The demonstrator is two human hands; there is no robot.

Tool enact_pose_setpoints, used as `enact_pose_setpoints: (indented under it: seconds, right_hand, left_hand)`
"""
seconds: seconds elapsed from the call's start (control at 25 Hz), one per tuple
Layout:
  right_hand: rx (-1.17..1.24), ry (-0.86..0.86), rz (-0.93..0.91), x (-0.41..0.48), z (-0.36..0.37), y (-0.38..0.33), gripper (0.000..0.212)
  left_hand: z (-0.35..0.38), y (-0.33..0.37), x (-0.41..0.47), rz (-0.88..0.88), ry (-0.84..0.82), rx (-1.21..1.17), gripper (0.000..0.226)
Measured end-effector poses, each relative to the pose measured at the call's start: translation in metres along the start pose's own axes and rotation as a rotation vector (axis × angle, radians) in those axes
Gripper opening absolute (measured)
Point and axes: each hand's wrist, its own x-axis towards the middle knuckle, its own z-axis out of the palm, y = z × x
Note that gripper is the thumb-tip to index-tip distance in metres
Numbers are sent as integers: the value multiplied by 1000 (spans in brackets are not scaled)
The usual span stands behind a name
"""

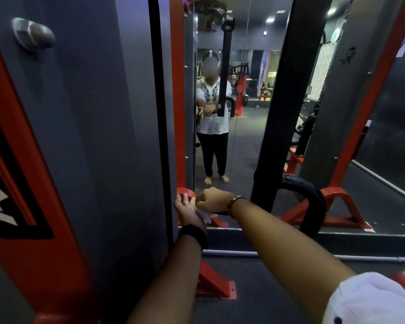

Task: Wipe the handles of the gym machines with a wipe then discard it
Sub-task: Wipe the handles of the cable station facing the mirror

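Observation:
A black padded U-shaped handle [315, 202] hangs from a black upright bar [288, 101] in front of a wall mirror. My right hand [212, 199], with a watch on its wrist, is closed around the left end of that handle. Just to its left, touching it, my left hand [186, 210] is turned palm up with the fingers stretched out. A crumpled white wipe [204, 216] lies in that palm, partly tucked under my right hand. The mirror shows the same pose from the front.
A grey and red machine column [80, 136] fills the left side, close to my left arm. Red frame feet [216, 286] stand on the dark floor below my hands. The mirror [243, 136] reflects more gym machines behind me. A red and grey frame [351, 127] stands at the right.

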Motion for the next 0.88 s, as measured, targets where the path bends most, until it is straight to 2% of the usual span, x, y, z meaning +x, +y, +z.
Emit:
enact_pose_setpoints:
  seconds: [0.08, 0.24, 0.44, 0.52, 0.6, 0.8, 0.88]
  right_hand:
    - [-31, 42, -36, -4, 3, -1, 22]
    - [-369, 137, -111, -11, 16, -1, 31]
    - [-704, 260, -406, -42, 25, 14, 38]
    - [-802, 345, -422, -51, 32, 21, 27]
    - [-845, 403, -393, -64, 34, 28, 19]
    - [-719, 583, -188, -104, 44, 39, 20]
    - [-581, 651, -71, -105, 46, 34, 32]
  left_hand:
    - [2, -2, 3, -10, -16, 4, 69]
    - [1, -7, 4, -11, -50, 44, 70]
    - [-2, -9, -1, -30, -57, 67, 70]
    - [3, -13, -2, -30, -40, 66, 68]
    - [10, -21, -5, -30, -34, 48, 66]
    - [21, -33, -8, -23, -14, -27, 56]
    - [21, -35, -7, -14, -11, 13, 46]
